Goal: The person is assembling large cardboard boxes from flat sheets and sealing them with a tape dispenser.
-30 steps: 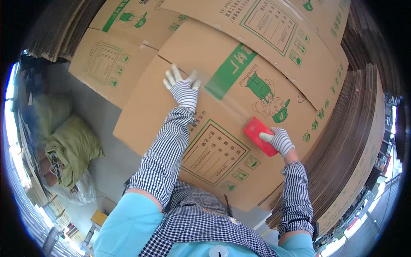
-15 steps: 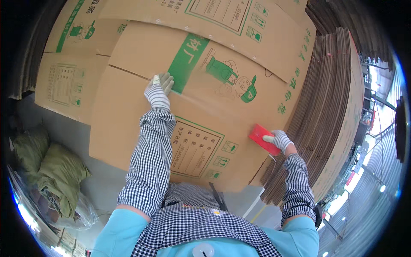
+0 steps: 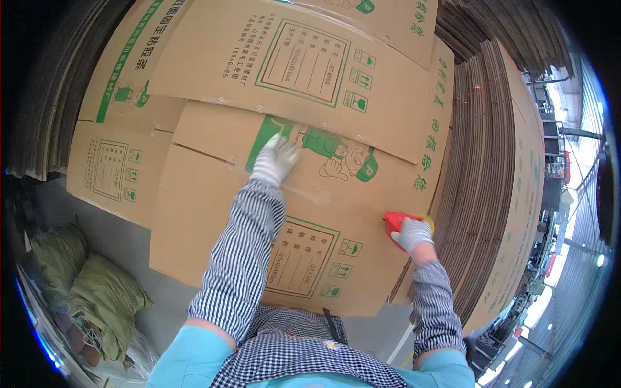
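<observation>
Progress, AFAICT: a shiny clear strip (image 3: 314,193) runs along the fold of the flat carton (image 3: 369,265) in front of me, from near my L wrist toward my R side, so I'd judge most of that line's covered. The slot (image 3: 204,154) at the L end looks bare. Can't tell if the strip's cut or joined to anything; its R end is too faint.

My R hand (image 3: 414,235), gloved, is closed around a red tool (image 3: 396,222) w/ a bit of yellow showing, right at the carton's R side. My L hand (image 3: 277,158), also gloved, is palm-down w/ fingers a bit apart on the green printed block, holding nothing.

Surface: cardboard, brown w/ green print; another carton (image 3: 381,123) overlaps the far part, & one more (image 3: 116,200) sits to the L.

Room: tall cardboard stack (image 3: 475,168) on the R, another (image 3: 48,110) far L. Green sacks (image 3: 107,294) & clear plastic (image 3: 139,355) on the grey floor (image 3: 178,299), lower L. Bright lights & metal roofing, far R.
</observation>
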The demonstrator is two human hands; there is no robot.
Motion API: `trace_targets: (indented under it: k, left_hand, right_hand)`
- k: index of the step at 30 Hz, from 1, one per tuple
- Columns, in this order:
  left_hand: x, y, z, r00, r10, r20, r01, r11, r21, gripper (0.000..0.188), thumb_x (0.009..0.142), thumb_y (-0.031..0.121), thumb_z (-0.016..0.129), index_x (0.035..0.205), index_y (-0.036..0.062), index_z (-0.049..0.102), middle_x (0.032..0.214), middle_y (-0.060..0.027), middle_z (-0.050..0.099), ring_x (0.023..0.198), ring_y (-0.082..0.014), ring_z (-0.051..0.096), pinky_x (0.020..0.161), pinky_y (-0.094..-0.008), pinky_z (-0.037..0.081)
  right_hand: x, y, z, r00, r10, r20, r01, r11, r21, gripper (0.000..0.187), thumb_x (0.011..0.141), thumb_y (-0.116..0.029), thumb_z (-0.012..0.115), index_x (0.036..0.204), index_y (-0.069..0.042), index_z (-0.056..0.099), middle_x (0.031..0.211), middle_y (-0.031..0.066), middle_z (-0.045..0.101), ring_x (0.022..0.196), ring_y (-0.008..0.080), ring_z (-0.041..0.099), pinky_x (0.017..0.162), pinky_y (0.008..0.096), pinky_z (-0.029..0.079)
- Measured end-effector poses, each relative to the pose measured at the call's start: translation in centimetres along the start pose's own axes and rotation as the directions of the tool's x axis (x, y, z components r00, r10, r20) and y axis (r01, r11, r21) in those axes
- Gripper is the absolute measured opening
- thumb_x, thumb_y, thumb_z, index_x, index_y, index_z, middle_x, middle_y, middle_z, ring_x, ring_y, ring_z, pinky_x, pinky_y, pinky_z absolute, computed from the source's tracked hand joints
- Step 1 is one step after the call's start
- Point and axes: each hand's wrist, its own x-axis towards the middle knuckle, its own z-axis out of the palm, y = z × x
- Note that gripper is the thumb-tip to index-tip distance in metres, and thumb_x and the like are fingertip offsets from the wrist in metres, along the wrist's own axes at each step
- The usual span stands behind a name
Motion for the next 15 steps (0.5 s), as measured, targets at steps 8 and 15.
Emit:
trace_targets:
  k: [8, 15]
  left_hand:
    - [3.5, -6.1, 9.4, 0.967, 0.151, -0.204, -0.143, 0.988, 0.052, 0.038, 0.088, 0.033, 0.072, 0.117, 0.0132, 0.057, 0.112, -0.0096, 0.062, 0.099, -0.0237, 0.059, 0.09, -0.0412, 0.052]
    - [-5.9, -9.0, 5.4, 0.873, 0.486, -0.041, -0.358, 0.696, 0.622, 0.035, 0.092, 0.029, 0.07, 0.118, 0.0083, 0.06, 0.11, -0.0072, 0.064, 0.095, -0.0203, 0.06, 0.083, -0.0395, 0.053]
  right_hand:
    - [-23.2, -1.9, 0.9, 0.951, 0.158, 0.265, -0.275, 0.823, 0.497, 0.07, 0.08, -0.064, 0.06, 0.103, 0.001, 0.067, 0.089, 0.0254, 0.069, 0.089, 0.0392, 0.068, 0.083, 0.0472, 0.053]
    - [-32.1, -9.1, 13.6, 0.889, 0.081, 0.45, -0.383, 0.671, 0.635, 0.072, 0.082, -0.065, 0.058, 0.115, -0.001, 0.064, 0.104, 0.0251, 0.069, 0.101, 0.0389, 0.066, 0.09, 0.0448, 0.051]
